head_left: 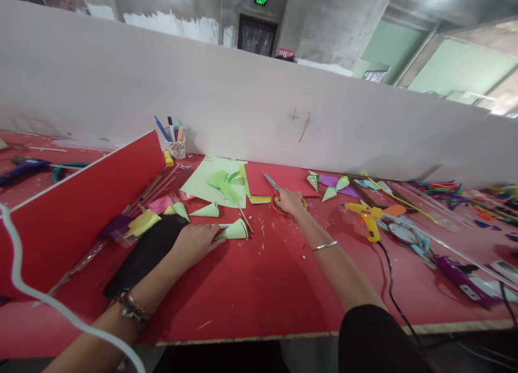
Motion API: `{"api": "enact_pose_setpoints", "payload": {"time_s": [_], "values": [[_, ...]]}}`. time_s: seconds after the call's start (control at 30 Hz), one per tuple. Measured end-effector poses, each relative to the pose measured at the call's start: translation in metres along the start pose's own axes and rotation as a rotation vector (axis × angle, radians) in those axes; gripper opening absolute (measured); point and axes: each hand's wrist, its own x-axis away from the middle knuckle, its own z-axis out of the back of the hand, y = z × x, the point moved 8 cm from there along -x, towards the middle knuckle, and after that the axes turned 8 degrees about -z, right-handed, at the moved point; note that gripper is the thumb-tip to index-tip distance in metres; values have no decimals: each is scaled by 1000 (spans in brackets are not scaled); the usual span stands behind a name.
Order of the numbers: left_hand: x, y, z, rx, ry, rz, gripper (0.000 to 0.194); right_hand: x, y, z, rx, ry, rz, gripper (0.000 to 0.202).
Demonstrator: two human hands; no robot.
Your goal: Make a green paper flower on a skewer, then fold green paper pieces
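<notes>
My right hand (290, 201) is closed around the orange handles of a pair of scissors (272, 182), whose blades point up and left over a red sheet (279, 180). Left of the middle, my left hand (201, 242) is closed at the narrow end of a pale green paper cone (236, 230) with dark lines on its wide end. What its fingers grip there is partly hidden. A second green cone (207, 210) lies just behind this hand. Pale green paper (202, 180) with cut green pieces (224, 185) lies farther back.
A yellow glue gun (366, 219) with a black cord lies right of my right forearm. A red board (89, 200) leans at the left, near a pen cup (177, 148). A white cable (48, 303) crosses the lower left. A pale partition (243, 103) borders the table's back.
</notes>
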Motion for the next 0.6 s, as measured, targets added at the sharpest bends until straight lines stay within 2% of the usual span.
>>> {"api": "enact_pose_setpoints", "payload": {"time_s": [0.27,0.6], "values": [[1,1,-1,3,1,11,32,1,-3,4,101,-102,29,23],[2,0,-3,59,18,9,26,-11,7,8,36,-85,25,26]]}}
